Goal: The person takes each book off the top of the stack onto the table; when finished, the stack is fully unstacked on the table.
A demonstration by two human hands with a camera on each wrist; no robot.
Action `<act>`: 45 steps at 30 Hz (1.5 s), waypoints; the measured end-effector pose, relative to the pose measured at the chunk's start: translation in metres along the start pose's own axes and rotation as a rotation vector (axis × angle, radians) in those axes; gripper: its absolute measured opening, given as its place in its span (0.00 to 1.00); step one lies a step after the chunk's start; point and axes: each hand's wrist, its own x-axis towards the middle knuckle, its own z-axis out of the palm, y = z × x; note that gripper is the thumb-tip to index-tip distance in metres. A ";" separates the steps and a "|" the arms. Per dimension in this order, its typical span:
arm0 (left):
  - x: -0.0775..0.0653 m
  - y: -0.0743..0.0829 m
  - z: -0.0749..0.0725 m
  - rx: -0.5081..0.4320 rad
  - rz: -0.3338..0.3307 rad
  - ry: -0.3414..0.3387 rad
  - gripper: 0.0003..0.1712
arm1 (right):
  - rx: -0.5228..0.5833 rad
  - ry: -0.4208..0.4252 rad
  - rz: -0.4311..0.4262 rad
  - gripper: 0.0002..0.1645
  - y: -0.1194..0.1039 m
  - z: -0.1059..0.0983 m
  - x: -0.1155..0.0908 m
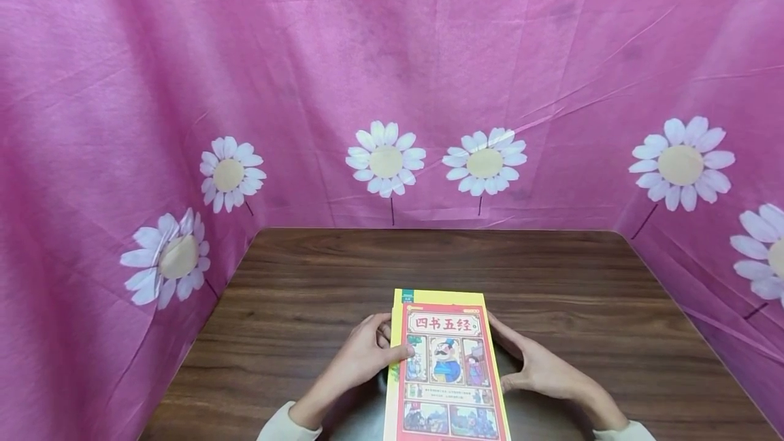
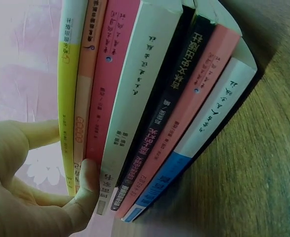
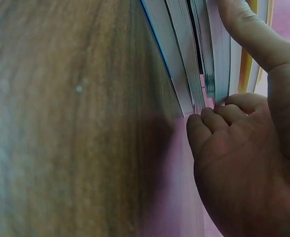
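Observation:
A stack of several books [image 1: 447, 393] lies on the table. Red panels with cartoon figures and a Chinese title fill the top cover, with yellow showing around it. My left hand [image 1: 370, 351] grips the upper books at the left side, its thumb over the cover's edge. In the left wrist view, one fingertip [image 2: 90, 170] meets a crimson spine [image 2: 103, 98]; yellow, orange, white, black, pink and blue-white spines line up around it. At the opposite side, my right hand [image 1: 545, 366] touches the page edges [image 3: 184, 64], thumb near me and fingers spread toward the far corner.
The brown wood-grain table [image 1: 294, 278] reaches back to a pink cloth [image 1: 429, 53] printed with white daisies. This cloth hangs behind the table and along both sides. Pale sleeves [image 1: 288, 426] show at both wrists.

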 end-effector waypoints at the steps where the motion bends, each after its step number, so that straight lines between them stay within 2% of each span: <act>1: 0.000 0.000 0.000 0.000 0.003 0.004 0.41 | -0.001 0.002 -0.005 0.76 0.000 0.000 0.000; 7: -0.001 0.001 -0.003 -0.029 0.007 0.013 0.37 | 0.021 -0.010 -0.025 0.75 0.003 0.000 0.004; 13: 0.001 0.000 -0.011 -0.031 0.015 -0.005 0.30 | 0.034 -0.012 0.009 0.77 0.003 -0.002 0.005; 17: 0.002 0.000 -0.014 -0.020 -0.008 0.000 0.25 | 0.035 -0.010 0.025 0.78 0.002 -0.001 0.005; 22: 0.003 0.000 -0.013 -0.004 -0.031 0.015 0.25 | 0.042 -0.007 0.022 0.77 0.001 -0.001 0.005; 33: 0.006 -0.004 -0.014 -0.352 -0.078 -0.014 0.22 | 0.160 -0.048 0.017 0.77 0.006 0.000 0.005; 39: 0.006 -0.007 -0.018 -0.414 -0.100 -0.029 0.25 | 0.193 -0.068 0.023 0.77 0.007 -0.001 0.005; 45: 0.007 -0.009 -0.020 -0.459 -0.121 -0.070 0.30 | 0.165 -0.066 0.011 0.76 0.009 0.000 0.006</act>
